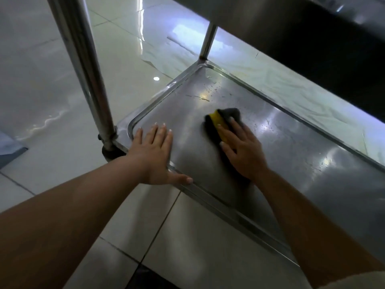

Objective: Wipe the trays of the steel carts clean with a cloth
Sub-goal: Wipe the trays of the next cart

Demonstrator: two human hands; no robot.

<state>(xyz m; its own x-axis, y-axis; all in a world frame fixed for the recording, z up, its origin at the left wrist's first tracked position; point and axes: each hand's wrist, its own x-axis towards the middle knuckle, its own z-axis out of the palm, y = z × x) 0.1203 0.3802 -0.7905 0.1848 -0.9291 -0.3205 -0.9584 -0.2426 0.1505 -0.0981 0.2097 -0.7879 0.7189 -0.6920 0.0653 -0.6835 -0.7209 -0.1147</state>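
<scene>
At the far left a steel post (87, 65) of the cart rose from the near-left corner of the bottom tray (291, 155), its foot fixed just outside the tray's rim. Pale glossy floor tiles (41, 80) lay beyond it and under the near edge of the tray.

The left hand (155, 151) lay flat on the tray close to that near-left corner, palm down, fingers straight and slightly spread toward the left edge, the thumb stretched out along the near rim. It gripped nothing; it only pressed on the steel.

Further right, about midway along the tray's width and nearer the left end, the right hand (242, 151) pressed down on a cleaning pad (220, 124), yellow with a dark grey layer, which lay flat on the tray floor. The fingers were extended over the top of the pad, with the thumb along its near-left side, so the hand looked mostly open and bearing down rather than clutching; how far the fingertips curled over the far edge could not be told.

Beyond the pad, toward the far-left corner, water droplets and smears (212, 90) dotted the steel. A second post (208, 40) stood at that far corner. Above and to the right hung the underside of the upper shelf (312, 24), dark and reflective.
</scene>
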